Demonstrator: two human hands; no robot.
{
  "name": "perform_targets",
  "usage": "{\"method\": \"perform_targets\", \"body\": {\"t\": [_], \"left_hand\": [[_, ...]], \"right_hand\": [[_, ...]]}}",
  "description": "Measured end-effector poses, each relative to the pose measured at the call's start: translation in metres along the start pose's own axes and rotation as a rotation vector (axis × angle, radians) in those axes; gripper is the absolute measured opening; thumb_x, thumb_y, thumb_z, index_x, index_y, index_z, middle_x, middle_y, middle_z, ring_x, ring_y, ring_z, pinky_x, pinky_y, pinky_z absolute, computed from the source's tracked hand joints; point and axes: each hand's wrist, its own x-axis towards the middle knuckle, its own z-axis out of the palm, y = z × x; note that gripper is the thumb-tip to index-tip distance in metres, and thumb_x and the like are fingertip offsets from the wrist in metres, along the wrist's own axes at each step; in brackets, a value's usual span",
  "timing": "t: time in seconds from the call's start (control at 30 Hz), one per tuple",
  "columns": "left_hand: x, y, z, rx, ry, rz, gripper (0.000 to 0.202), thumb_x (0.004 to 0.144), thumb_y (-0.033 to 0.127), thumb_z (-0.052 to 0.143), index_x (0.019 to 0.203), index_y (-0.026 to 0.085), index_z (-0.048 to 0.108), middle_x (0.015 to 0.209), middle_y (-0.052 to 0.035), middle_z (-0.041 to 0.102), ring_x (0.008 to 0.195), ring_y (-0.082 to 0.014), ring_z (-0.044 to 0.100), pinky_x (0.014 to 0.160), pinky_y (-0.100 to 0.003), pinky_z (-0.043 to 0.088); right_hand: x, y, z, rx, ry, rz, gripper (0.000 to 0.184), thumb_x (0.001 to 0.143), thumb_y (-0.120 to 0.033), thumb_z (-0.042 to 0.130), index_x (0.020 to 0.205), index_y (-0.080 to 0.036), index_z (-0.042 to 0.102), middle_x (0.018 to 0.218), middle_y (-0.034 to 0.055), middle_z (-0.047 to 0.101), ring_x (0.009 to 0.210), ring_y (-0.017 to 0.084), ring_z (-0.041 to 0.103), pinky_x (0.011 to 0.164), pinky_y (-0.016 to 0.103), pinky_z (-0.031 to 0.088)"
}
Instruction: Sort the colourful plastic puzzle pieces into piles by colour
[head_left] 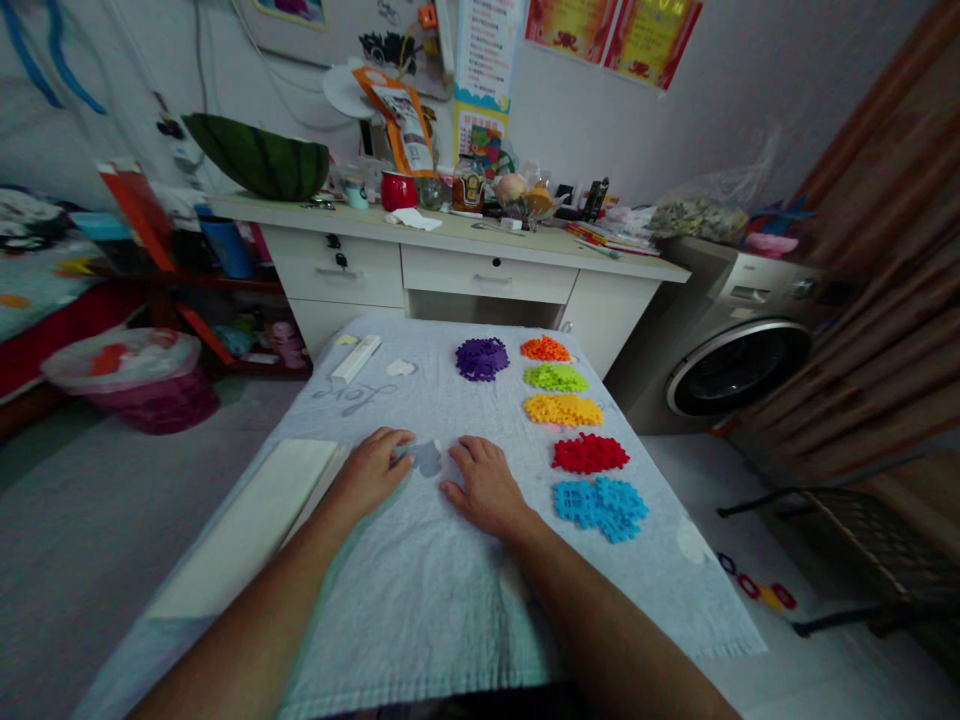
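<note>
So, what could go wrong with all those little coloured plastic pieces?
The right forearm is near the blue plastic pieces, so swinging it outward might scatter them. The lime-green pieces and yellow pieces sit close together, so a nudge could mix them. And every pile lies on the tablecloth, so a tug might shift them all.
</note>
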Motion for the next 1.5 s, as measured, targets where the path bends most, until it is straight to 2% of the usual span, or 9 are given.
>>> {"method": "perform_targets", "body": {"t": [0.33, 0.53, 0.63, 0.77, 1.0, 1.13, 1.3, 1.4, 1.5], "left_hand": [[0.000, 0.004, -0.001, 0.042, 0.008, 0.013, 0.029, 0.081, 0.033, 0.052, 0.105, 0.020, 0.063, 0.104, -0.0062, 0.063, 0.077, -0.0180, 0.062, 0.079, -0.034, 0.051], [0.001, 0.001, 0.000, 0.060, -0.001, 0.042, 0.029, 0.082, 0.030, 0.053, 0.107, 0.020, 0.064, 0.106, -0.0079, 0.063, 0.096, -0.0221, 0.062, 0.086, -0.034, 0.050], [0.001, 0.002, -0.001, 0.073, -0.004, 0.043, 0.029, 0.081, 0.029, 0.054, 0.107, 0.020, 0.064, 0.105, -0.0082, 0.063, 0.100, -0.0231, 0.062, 0.089, -0.035, 0.049], [0.000, 0.006, -0.002, 0.096, 0.000, 0.046, 0.027, 0.081, 0.028, 0.054, 0.105, 0.021, 0.065, 0.105, -0.0077, 0.063, 0.101, -0.0239, 0.061, 0.091, -0.036, 0.048], [0.000, 0.009, -0.003, 0.135, -0.028, 0.033, 0.027, 0.082, 0.025, 0.054, 0.106, 0.020, 0.064, 0.107, -0.0079, 0.061, 0.103, -0.0235, 0.059, 0.095, -0.037, 0.045], [0.000, 0.007, -0.002, 0.163, -0.026, 0.040, 0.027, 0.083, 0.024, 0.054, 0.108, 0.020, 0.063, 0.109, -0.0078, 0.061, 0.103, -0.0228, 0.058, 0.096, -0.036, 0.044], [0.000, 0.009, -0.003, 0.176, -0.031, 0.038, 0.029, 0.083, 0.022, 0.055, 0.110, 0.019, 0.064, 0.108, -0.0087, 0.061, 0.101, -0.0226, 0.059, 0.095, -0.036, 0.044], [-0.001, 0.012, -0.005, 0.159, -0.038, 0.029, 0.029, 0.082, 0.021, 0.056, 0.110, 0.019, 0.064, 0.107, -0.0088, 0.061, 0.102, -0.0225, 0.059, 0.095, -0.036, 0.044], [-0.001, 0.012, -0.005, 0.166, -0.042, 0.031, 0.029, 0.082, 0.022, 0.056, 0.109, 0.018, 0.064, 0.107, -0.0089, 0.061, 0.102, -0.0226, 0.059, 0.094, -0.036, 0.044]], "right_hand": [[0.002, 0.001, 0.000, 0.007, 0.003, -0.002, 0.052, 0.088, -0.043, 0.059, 0.133, -0.017, 0.052, 0.138, 0.0153, 0.048, 0.129, 0.027, 0.039, 0.108, 0.045, 0.032], [0.010, 0.014, -0.003, 0.041, 0.050, 0.076, 0.040, 0.088, -0.036, 0.059, 0.124, -0.018, 0.059, 0.133, 0.0113, 0.055, 0.122, 0.026, 0.045, 0.104, 0.043, 0.036], [0.013, 0.022, -0.001, 0.014, 0.076, 0.139, 0.046, 0.088, -0.037, 0.060, 0.129, -0.018, 0.056, 0.141, 0.0121, 0.050, 0.131, 0.029, 0.039, 0.109, 0.046, 0.031], [0.013, 0.025, 0.003, -0.023, 0.032, 0.170, 0.051, 0.091, -0.040, 0.054, 0.135, -0.016, 0.050, 0.148, 0.0141, 0.042, 0.137, 0.031, 0.033, 0.111, 0.049, 0.027], [0.012, 0.016, 0.001, -0.098, 0.020, 0.238, 0.055, 0.091, -0.046, 0.053, 0.139, -0.020, 0.046, 0.152, 0.0114, 0.038, 0.133, 0.032, 0.035, 0.108, 0.047, 0.029], [0.028, 0.023, -0.006, -0.112, 0.024, 0.248, 0.045, 0.090, -0.041, 0.054, 0.129, -0.018, 0.054, 0.133, 0.0129, 0.054, 0.119, 0.027, 0.047, 0.101, 0.040, 0.036], [0.068, 0.046, -0.014, -0.090, 0.057, 0.357, 0.031, 0.087, -0.015, 0.051, 0.116, -0.015, 0.063, 0.116, 0.0127, 0.059, 0.107, 0.020, 0.056, 0.091, 0.027, 0.040], [0.084, 0.054, -0.012, -0.102, 0.023, 0.413, 0.026, 0.088, -0.012, 0.045, 0.099, -0.015, 0.069, 0.105, 0.0124, 0.063, 0.099, 0.019, 0.058, 0.083, 0.026, 0.041], [0.087, 0.056, -0.012, -0.090, 0.025, 0.446, 0.026, 0.090, -0.013, 0.044, 0.094, -0.014, 0.069, 0.101, 0.0125, 0.066, 0.090, 0.018, 0.060, 0.075, 0.025, 0.040]]}}
